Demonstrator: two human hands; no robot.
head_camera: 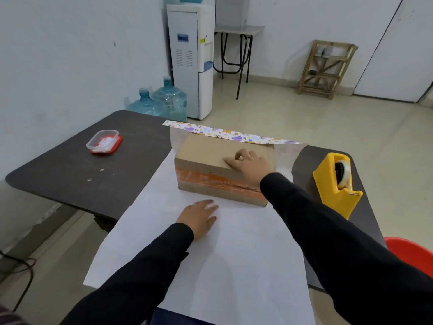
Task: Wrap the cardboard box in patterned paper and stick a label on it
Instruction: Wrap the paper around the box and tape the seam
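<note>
A brown cardboard box [206, 153] with an orange taped band on its front stands on a large sheet of wrapping paper [234, 254], white side up. The paper's far edge curls over behind the box and shows its flowered pattern [225, 133]. My right hand [250, 164] rests on the box's top right, thumb and forefinger pinched together, the other fingers flat on the cardboard. My left hand [199, 216] lies palm down on the paper in front of the box, fingers spread and blurred. No label can be made out.
A yellow tape dispenser [337, 181] stands on the dark table [70, 170] to the right of the box. A clear tub with a red lid [104, 141] sits at the table's left. A red stool [414, 254] is at the right edge. The paper overhangs the table's near side.
</note>
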